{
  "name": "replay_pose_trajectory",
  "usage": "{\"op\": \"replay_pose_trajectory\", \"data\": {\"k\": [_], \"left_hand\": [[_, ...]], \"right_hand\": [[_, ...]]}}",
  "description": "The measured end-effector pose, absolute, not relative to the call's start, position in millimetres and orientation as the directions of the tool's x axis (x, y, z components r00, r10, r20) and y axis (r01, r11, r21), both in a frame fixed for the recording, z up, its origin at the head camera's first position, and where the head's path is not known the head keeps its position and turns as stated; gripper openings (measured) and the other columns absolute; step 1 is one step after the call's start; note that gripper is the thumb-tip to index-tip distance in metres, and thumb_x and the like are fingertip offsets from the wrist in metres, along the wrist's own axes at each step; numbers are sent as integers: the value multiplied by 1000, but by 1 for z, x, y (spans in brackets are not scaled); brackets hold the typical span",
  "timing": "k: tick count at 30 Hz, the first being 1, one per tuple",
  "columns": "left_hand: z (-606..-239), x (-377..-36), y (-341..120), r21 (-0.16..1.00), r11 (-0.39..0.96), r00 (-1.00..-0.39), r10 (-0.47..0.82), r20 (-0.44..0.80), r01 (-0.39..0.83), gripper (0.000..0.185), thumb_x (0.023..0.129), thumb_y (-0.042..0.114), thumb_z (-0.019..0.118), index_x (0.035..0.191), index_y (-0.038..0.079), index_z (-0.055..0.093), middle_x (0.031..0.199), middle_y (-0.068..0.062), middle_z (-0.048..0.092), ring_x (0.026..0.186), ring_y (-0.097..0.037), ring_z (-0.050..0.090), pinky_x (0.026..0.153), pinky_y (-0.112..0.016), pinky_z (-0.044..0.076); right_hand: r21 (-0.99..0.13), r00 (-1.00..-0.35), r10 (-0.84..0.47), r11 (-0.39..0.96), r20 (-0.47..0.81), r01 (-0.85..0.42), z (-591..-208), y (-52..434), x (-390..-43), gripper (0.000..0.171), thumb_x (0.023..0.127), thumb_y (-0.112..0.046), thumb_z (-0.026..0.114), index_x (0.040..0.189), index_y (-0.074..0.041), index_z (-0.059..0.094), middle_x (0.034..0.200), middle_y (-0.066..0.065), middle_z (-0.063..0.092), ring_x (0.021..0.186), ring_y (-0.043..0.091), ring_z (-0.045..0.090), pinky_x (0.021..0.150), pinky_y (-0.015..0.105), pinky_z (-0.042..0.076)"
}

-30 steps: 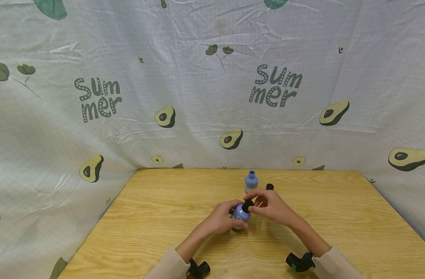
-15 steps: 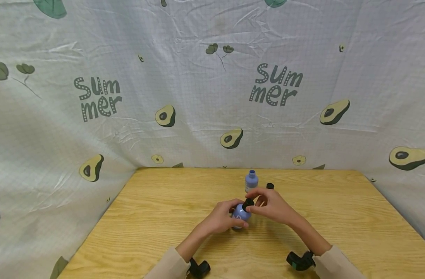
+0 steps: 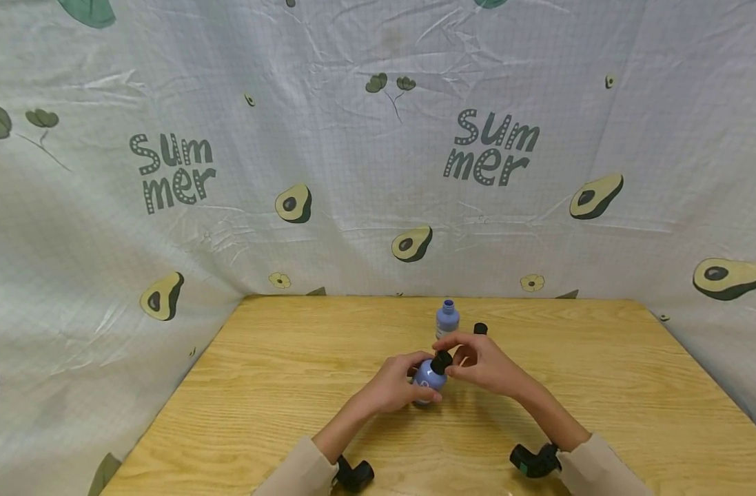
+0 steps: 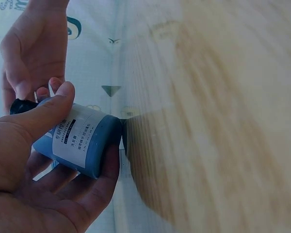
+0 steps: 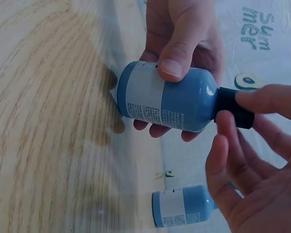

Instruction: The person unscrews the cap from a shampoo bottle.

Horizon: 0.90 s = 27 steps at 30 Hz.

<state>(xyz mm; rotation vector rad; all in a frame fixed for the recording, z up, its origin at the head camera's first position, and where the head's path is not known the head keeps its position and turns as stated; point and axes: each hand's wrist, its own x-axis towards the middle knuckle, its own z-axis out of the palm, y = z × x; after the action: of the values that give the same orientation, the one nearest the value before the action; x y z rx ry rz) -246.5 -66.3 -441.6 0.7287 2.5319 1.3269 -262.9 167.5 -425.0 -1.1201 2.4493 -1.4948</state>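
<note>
My left hand (image 3: pixel 384 389) grips a small blue-violet bottle (image 3: pixel 428 374) with a white label, its fingers and thumb wrapped round the body. The bottle leans to the right, its base close over the table. A black cap (image 5: pixel 233 107) sits on the bottle's neck. My right hand (image 3: pixel 489 366) pinches that cap between thumb and fingertips. In the left wrist view the label (image 4: pixel 76 137) faces the camera while the left thumb crosses the upper body.
Behind the hands stands a second blue bottle (image 3: pixel 447 321) with an uncapped neck. Right of it a black cap (image 3: pixel 480 328) shows, its lower part hidden by the right hand. The wooden table (image 3: pixel 278 365) ends at a printed cloth (image 3: pixel 346 138).
My right fingers have shifted slightly around the black cap. The left hand and the bottle have stayed in place; the head view has tilted a little downward.
</note>
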Motion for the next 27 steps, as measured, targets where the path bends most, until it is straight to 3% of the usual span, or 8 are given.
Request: {"op": "replay_pose_trajectory", "data": {"k": [6,11,20,27], "left_hand": [[-441,-246,-67,818,470,-857,513,54,332,52,89,20,84,137,14,64,127,-8,70,114,-26,69,87,-33,58],[-441,-247,-67,816,470,-855,515,58,338,51,89,21,84,136,14,65,126,-7,70,112,-25,69,87,-32,58],[-443,-247,-66,810,477,-859,509,63,342,52,88,22,85,135,14,65,128,-8,70,114,-27,69,88,-34,58],[-444,-247,-67,812,476,-860,506,59,336,52,88,22,84,136,13,65,128,-8,70,115,-27,68,89,-36,58]], "right_hand": [[-771,-798,-542,378,264,-512,-425,164,-260,34,95,-23,76,120,-1,67,113,15,69,78,7,62,69,26,54],[-748,-807,-519,407,283,-524,-427,164,-261,25,94,-24,78,111,-8,69,103,7,68,77,6,60,67,26,53],[-765,-766,-570,338,297,-548,-428,167,-262,29,96,-14,73,120,0,67,113,18,68,81,7,60,70,25,54],[-785,-760,-590,319,273,-530,-425,166,-261,35,96,-13,72,127,0,64,122,21,67,84,7,63,71,26,55]]}}
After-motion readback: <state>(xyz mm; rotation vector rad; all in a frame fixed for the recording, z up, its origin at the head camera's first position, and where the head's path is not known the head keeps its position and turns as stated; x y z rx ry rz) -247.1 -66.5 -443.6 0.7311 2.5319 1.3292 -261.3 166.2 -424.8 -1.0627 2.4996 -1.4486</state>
